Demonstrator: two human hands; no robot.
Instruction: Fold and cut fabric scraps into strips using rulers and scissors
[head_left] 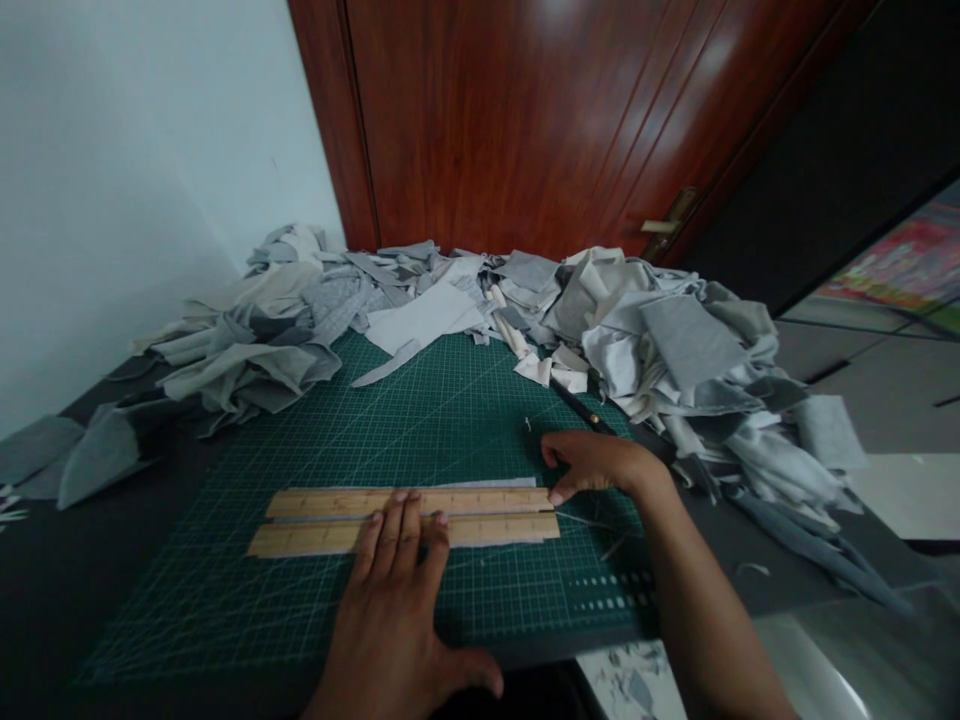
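Two wooden rulers (480, 500) lie side by side on the green cutting mat (450, 600), a narrow gap between them. Edges of pale grey cloth (480, 484) show from under both. My left hand (401, 585) rests flat across the rulers, its fingers stretched and pressing down, the thumb out to the side. At the rulers' right end is my right hand (592, 465). Its thumb tip touches the end of the far ruler, and the bent index finger stays apart from the thumb. The other fingers of that hand are partly hidden.
A black-handled tool (581, 405) lies beyond my right hand. Heaps of grey and cream cloth scraps (660, 340) line the mat's right side, with more scraps (255, 340) at the left and back. Loose threads (589, 522) lie by the rulers. A wooden door (510, 120) stands behind.
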